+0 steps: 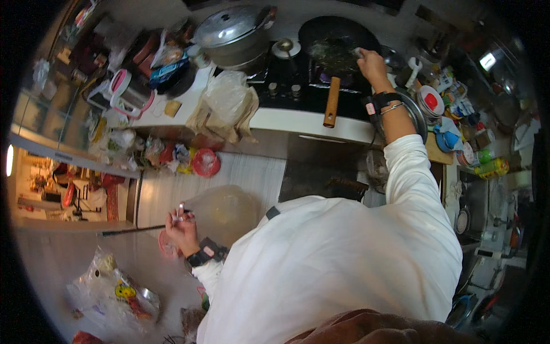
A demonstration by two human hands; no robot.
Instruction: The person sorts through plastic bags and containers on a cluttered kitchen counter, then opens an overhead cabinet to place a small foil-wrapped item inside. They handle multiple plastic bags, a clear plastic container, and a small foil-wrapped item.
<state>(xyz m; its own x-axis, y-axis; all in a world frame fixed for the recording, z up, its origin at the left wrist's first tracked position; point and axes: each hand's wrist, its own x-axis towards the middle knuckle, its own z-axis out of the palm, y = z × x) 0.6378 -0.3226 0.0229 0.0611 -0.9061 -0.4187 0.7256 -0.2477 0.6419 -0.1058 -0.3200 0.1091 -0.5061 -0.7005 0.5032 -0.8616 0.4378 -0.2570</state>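
Observation:
My right hand [373, 68] is at the right side of a dark wok [365, 32], fingers pinched on a small pale object [357, 52] too blurred to name. Dark leafy greens [333, 53] lie in the wok, and its wooden handle [331, 103] points towards me over the counter edge. Low on the left, my left hand [182, 232] is raised palm up, with its fingers curled on a small shiny object [181, 208]. A thin dark bar [133, 231] runs up to that hand; whether it is held is unclear.
A large lidded aluminium pot [232, 43] stands left of the wok on the black gas hob [279, 96]. A ladle [285, 44] rests between them. Plastic and brown paper bags [227, 103] hang over the white counter's edge. Jars, bowls and bottles crowd the right. A plastic bag [116, 292] lies lower left.

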